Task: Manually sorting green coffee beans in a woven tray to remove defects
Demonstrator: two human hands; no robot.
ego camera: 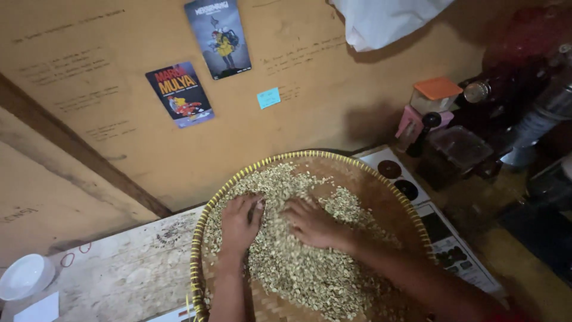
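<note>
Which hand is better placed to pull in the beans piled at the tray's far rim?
Probably the left hand: it lies closer to the far-rim beans than the right hand.

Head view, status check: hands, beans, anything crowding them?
Left hand and right hand flat on pale beans. Beans heaped in round woven tray. Nothing crowding hands.

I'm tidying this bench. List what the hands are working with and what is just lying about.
In use: left hand and right hand, both palm-down on the pale beans; round woven tray holding them.

Lying about: white bowl, orange-lidded box, clear tub, printed sheet, wall posters.
</note>
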